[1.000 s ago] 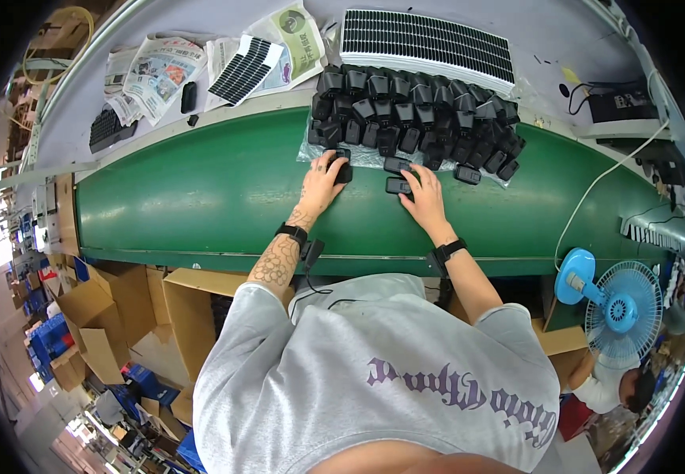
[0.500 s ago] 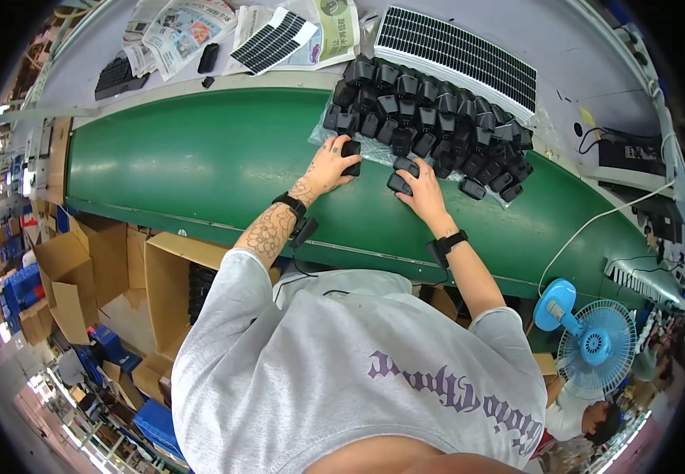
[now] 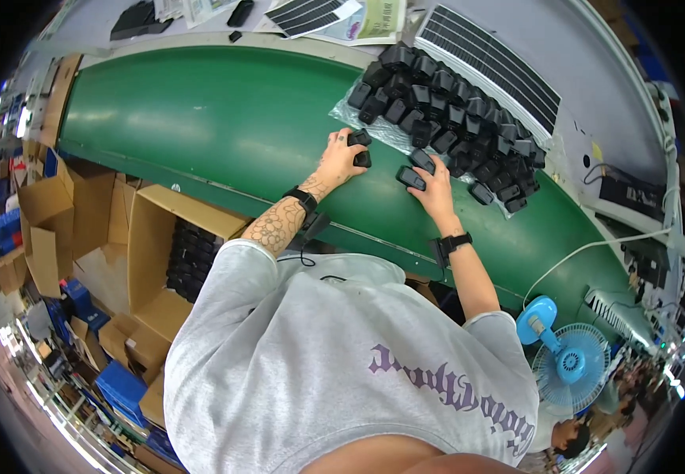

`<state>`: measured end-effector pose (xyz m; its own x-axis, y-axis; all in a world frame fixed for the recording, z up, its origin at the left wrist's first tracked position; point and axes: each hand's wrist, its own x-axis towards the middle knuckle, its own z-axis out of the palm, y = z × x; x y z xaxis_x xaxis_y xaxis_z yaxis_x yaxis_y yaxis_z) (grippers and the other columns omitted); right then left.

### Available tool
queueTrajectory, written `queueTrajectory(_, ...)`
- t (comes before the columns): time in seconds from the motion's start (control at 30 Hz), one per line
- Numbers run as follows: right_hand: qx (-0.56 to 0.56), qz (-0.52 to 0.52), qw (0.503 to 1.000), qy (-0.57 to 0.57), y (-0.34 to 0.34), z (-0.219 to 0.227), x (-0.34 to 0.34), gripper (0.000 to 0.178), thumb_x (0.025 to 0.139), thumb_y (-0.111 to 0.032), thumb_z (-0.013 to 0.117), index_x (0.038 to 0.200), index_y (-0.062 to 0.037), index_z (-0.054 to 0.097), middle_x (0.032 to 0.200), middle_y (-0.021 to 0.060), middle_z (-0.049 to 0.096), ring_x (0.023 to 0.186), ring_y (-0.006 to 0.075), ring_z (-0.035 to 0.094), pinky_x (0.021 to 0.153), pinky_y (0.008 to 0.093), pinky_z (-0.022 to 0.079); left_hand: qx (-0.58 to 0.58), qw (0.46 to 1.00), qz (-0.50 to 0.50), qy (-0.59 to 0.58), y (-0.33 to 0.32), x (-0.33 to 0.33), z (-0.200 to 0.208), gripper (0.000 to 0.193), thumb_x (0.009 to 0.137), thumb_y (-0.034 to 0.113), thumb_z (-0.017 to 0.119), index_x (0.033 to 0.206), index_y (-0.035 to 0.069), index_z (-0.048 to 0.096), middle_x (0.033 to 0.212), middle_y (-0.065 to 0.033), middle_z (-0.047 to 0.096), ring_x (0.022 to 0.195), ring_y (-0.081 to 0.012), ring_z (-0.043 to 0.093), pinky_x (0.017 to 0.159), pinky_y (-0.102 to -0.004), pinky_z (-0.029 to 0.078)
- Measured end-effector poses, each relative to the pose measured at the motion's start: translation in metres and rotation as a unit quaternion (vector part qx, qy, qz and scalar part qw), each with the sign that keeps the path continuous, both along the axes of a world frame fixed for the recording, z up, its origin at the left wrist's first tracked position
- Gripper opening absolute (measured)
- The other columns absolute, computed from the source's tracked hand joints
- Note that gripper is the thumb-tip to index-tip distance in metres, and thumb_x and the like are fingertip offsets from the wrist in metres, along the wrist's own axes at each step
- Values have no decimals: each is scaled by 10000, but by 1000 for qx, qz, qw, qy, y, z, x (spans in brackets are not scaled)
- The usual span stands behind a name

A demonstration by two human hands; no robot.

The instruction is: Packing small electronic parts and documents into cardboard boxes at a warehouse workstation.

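Note:
My left hand (image 3: 337, 163) is closed around small black plastic units (image 3: 360, 137), two of which show at its fingertips, just above the green work surface (image 3: 224, 118). To the right, my right hand (image 3: 438, 192) has its fingers curled on two more black units, one rounded block (image 3: 411, 178) by the thumb and another (image 3: 421, 160) under the fingertips. Beyond both hands lies a dense pile of similar black units (image 3: 454, 116), resting on clear plastic wrap (image 3: 345, 110). Each wrist wears a black strap with a small box.
Behind the pile lies a white sheet with dark rectangles (image 3: 488, 67); newspaper (image 3: 378, 22) is at the back. An open carton (image 3: 149, 237) at lower left holds rows of black units (image 3: 190, 257). A blue fan (image 3: 570, 365) and white cable (image 3: 568, 258) are at right.
The view has turned, so the bench and pile sit differently in the picture. Two units now show at my left fingertips. More of the carton's contents is visible.

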<state>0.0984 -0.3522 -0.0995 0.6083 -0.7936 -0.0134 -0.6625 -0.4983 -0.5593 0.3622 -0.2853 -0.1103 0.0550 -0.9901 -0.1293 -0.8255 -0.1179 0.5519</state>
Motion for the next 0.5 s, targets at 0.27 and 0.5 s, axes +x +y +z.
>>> queueTrajectory(0.27,46,3,989,-140,23,54,58,542,604,-125,866,1111,-91,677,1347,156,410,1236,334,438,1036,394,362,-65,794,338,501,75,43,45,394,751,277,792,1080,90,683,1188,-97,528,972,-196,594,844,-344,507)
queueTrajectory(0.5,134,385,901,-149,102,156,247,541,610,-71,825,1127,-71,669,1387,136,393,1258,318,439,1018,407,394,-218,452,353,789,320,93,96,505,906,146,598,1356,27,402,1272,-128,539,1134,-253,561,909,-426,497)
